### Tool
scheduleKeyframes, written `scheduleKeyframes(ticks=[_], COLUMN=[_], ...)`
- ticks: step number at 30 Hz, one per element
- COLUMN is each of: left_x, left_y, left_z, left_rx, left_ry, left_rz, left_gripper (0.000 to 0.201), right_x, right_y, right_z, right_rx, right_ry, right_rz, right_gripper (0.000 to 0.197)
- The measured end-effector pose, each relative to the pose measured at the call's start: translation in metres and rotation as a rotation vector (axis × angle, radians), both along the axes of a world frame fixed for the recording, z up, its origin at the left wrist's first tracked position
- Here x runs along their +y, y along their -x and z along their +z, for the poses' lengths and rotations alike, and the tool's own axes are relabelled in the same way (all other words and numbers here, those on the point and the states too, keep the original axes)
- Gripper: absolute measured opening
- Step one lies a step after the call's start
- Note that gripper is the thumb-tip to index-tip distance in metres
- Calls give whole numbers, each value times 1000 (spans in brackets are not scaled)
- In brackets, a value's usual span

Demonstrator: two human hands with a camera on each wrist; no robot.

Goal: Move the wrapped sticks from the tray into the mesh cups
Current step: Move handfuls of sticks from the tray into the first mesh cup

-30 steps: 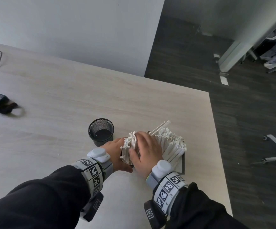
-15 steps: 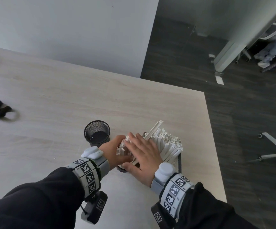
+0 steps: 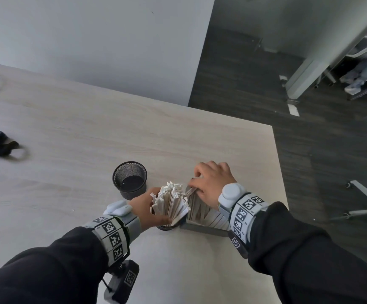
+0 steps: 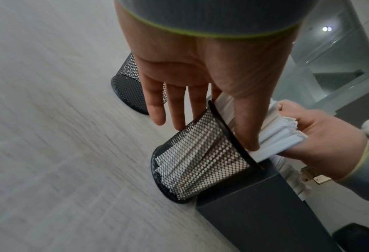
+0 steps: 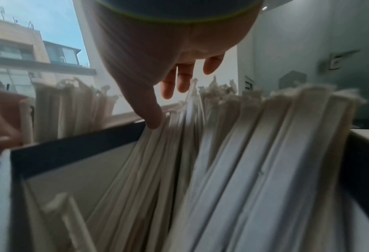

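Right hand (image 3: 213, 185), fingers curled among wrapped sticks (image 3: 202, 213) in the tray (image 3: 202, 229) by the desk's right edge; left hand (image 3: 146, 208) steadied the filled mesh cup (image 4: 203, 158), thumb pressing its sticks.

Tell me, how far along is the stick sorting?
One cup is already packed with sticks; the left hand steadies them. The right hand is reaching into the tray, where many remain. The other cup is empty, so roughly half is left.

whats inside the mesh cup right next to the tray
The near mesh cup is packed with wrapped sticks standing up and fanning above its rim; the left hand steadies them. Its bottom is covered.
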State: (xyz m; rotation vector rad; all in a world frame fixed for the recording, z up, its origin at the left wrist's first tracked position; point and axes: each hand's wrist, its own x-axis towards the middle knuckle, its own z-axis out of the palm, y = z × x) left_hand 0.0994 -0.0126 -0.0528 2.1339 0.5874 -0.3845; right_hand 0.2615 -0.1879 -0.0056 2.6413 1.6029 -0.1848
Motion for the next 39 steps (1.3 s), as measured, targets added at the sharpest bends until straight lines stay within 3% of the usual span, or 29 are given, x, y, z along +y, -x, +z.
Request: scheduleKeyframes(ticks=[4, 8, 11, 14, 17, 22, 26, 32, 36, 39], left_x=[-1, 0, 2, 2, 1, -1, -1, -2, -5, -6], left_y=[5, 5, 5, 3, 4, 2, 0, 6, 13, 11], left_z=[-1, -2, -1, -2, -2, 1, 7, 17, 14, 8], left_rx=[-16, -28, -49, -60, -63, -102, -134, -113, -111, -101], left_ry=[-7, -21, 3, 1, -41, 5, 62, 69, 120, 101], left_rz=[-2, -1, 15, 35, 49, 56, 78, 81, 57, 37], left_gripper=[77, 67, 60, 42, 29, 19, 28, 60, 98, 104], right_x=[0, -8, -20, -27, -23, -18, -14, -7, -2, 1], right_y=[-5, -15, -7, 21, 50, 74, 75, 72, 70, 69], right_z=[4, 29, 52, 60, 46, 21, 16, 18, 26, 29], right_rx=[-21, 42, 149, 480, 717, 748, 733, 787, 785, 775], right_ry=[-89, -201, -579, -945, -919, -768, -777, -843, -925, -945], right_rz=[60, -19, -278, -520, -569, -579, -597, -606, -591, -579], right_gripper=[7, 12, 7, 10, 12, 11, 11, 9, 14, 14])
